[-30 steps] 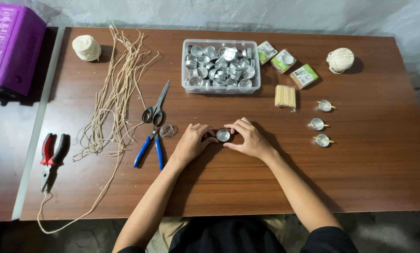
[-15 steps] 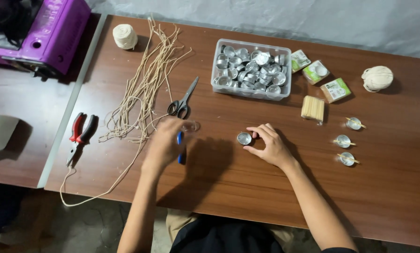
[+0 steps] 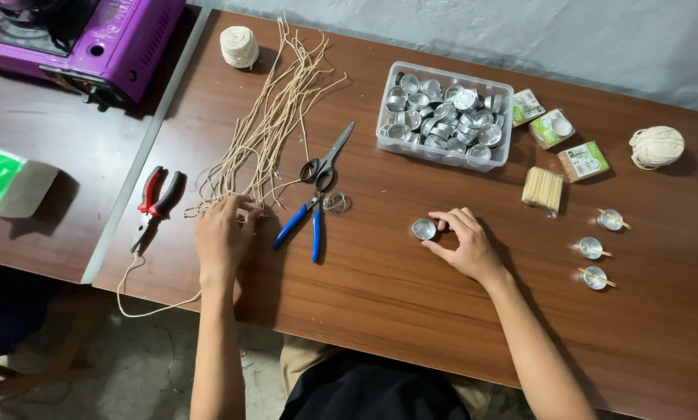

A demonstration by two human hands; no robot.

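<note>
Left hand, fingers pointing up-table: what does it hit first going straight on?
The left hand already touches the bundle of cut beige wick strings; straight on, it likely meets only more of those strands, which run up-table toward the cream twine ball.

Three small green-and-white boxes (image 3: 552, 128) are seen right of the clear tub (image 3: 444, 117); a green-and-white packet (image 3: 6, 179) lies far left.

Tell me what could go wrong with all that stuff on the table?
The left hand rests on the loose strings, which lie beside the scissors and blue pliers; pulling a string might drag or tangle them. The right hand touches one small metal cup lightly, so it could slide away. A string end hangs off the table edge and might catch.
</note>
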